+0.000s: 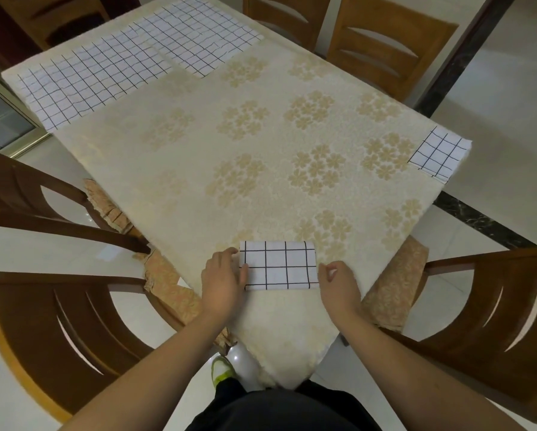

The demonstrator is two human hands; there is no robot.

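Floral tablecloth [180,188] — left hand [222,281] hides one edge of the folded cloth [279,265].

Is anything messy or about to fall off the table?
Maybe: the small folded checked cloth sits at the table's right corner and seems to droop over the edge, so it could slip. The near cloth held by the left hand lies square.

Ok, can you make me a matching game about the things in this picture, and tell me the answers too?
Things:
1 left hand
2 spread checked cloths
3 shoe
4 tablecloth

Matches:
A on the floor
B cream with flowers
C touching the near folded cloth
D along the far edge

Pairs: 1-C, 2-D, 3-A, 4-B.
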